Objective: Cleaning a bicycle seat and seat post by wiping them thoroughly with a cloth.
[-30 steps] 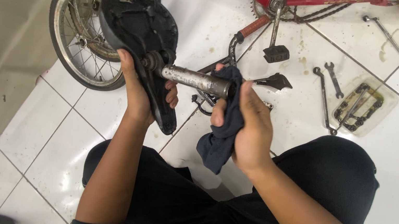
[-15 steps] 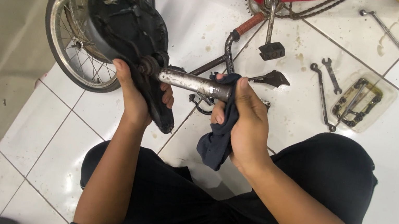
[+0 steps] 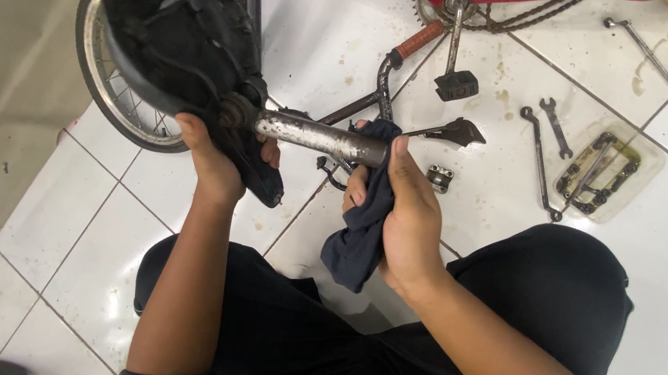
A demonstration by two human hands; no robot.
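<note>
Both hands share one job at frame centre: the left hand (image 3: 218, 166) clamps the upturned black bicycle saddle (image 3: 182, 50) steady, so the right hand (image 3: 409, 216) can wrap a dark cloth (image 3: 365, 219) around its grey metal seatpost (image 3: 315, 134).

Bright even indoor light, soft shadows, sharp

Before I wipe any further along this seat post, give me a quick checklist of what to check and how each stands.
1. Left hand firm on the black saddle: ok.
2. Dark cloth wrapped around the seat post under the right hand: ok.
3. Post surface clean: not ok, rusty spots show.
4. Free end of the post visible: cannot tell, cloth covers it.
5. Wrenches on the floor clear of the hands: ok.
</note>
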